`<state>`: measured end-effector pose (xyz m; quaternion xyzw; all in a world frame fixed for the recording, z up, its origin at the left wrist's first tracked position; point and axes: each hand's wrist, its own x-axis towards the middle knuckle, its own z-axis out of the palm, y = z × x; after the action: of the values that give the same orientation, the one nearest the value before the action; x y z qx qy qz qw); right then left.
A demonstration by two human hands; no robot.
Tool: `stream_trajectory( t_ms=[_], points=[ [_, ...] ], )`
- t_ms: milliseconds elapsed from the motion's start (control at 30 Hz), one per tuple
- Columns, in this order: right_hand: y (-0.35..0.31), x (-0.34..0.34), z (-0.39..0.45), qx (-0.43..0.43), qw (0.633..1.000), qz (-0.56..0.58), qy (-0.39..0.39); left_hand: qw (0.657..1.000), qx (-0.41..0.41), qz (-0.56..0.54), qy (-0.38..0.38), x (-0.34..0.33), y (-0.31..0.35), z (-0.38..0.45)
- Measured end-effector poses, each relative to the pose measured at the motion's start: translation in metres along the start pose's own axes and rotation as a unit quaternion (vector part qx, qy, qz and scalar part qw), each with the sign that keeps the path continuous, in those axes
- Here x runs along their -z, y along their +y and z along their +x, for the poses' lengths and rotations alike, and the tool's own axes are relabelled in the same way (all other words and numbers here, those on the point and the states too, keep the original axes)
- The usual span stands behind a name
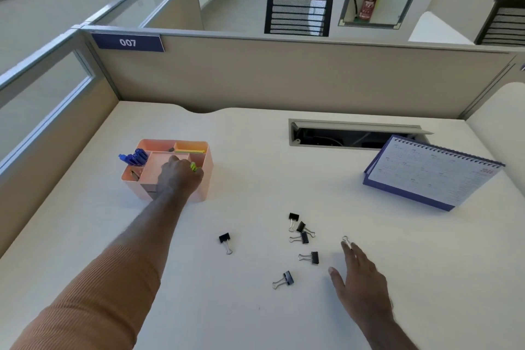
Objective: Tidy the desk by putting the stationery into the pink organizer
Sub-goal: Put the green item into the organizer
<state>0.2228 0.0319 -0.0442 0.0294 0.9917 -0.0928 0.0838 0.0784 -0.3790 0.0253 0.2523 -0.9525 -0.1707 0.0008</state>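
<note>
The pink organizer (206,179) stands on the white desk at the left, with blue pens (135,157) in its left compartment. My left hand (177,176) reaches over its front right part, closed on a yellow-green highlighter (194,167) above a compartment. Several black binder clips lie loose on the desk, one alone (225,241), a cluster of three (300,229), and others nearer me (311,257) (285,279). My right hand (360,278) rests flat on the desk to their right, fingers spread, with a clip's wire handle (345,241) showing at its fingertips.
A purple desk calendar (431,172) stands at the right. Behind it is an open cable tray (341,135) in the desk. Beige cubicle partitions (284,74) wall the desk at the back and left.
</note>
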Motion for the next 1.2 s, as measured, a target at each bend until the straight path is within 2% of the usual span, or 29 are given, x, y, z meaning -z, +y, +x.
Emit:
stream_trajectory(
  t_ms=[100, 167, 233, 333, 400, 467, 633, 767, 867, 1200],
  points=[
    [0.006, 0.002, 0.015, -0.019, 1.000, -0.010, 0.017, 0.997, 0.007, -0.072, 0.019, 0.003, -0.002, -0.002],
    [0.008, 0.004, 0.022, -0.026, 0.999, -0.016, 0.020, 0.984, 0.046, -0.155, 0.074, 0.006, -0.009, -0.010],
    [0.005, 0.006, 0.026, -0.027, 0.999, -0.012, 0.027, 0.954, 0.104, -0.245, 0.139, 0.008, -0.022, -0.025],
    [-0.010, 0.012, 0.031, 0.005, 0.999, 0.016, 0.047, 0.882, 0.240, -0.362, 0.183, 0.002, -0.047, -0.052],
    [-0.034, 0.020, 0.038, 0.055, 0.996, 0.044, 0.060, 0.835, 0.315, -0.420, 0.165, -0.005, -0.059, -0.062],
    [-0.071, 0.030, 0.049, 0.125, 0.987, 0.068, 0.075, 0.797, 0.346, -0.479, 0.122, -0.014, -0.062, -0.063],
    [-0.194, 0.053, 0.077, 0.300, 0.948, 0.065, 0.085, 0.722, 0.363, -0.589, 0.017, -0.019, -0.056, -0.048],
    [-0.277, 0.055, 0.087, 0.379, 0.923, 0.023, 0.060, 0.671, 0.376, -0.639, -0.013, -0.021, -0.054, -0.040],
    [-0.313, 0.055, 0.088, 0.382, 0.923, -0.032, 0.032, 0.645, 0.385, -0.660, -0.032, -0.028, -0.056, -0.042],
    [-0.338, 0.042, 0.101, 0.329, 0.938, -0.105, 0.023, 0.613, 0.383, -0.690, -0.019, -0.033, -0.062, -0.035]
  ],
)
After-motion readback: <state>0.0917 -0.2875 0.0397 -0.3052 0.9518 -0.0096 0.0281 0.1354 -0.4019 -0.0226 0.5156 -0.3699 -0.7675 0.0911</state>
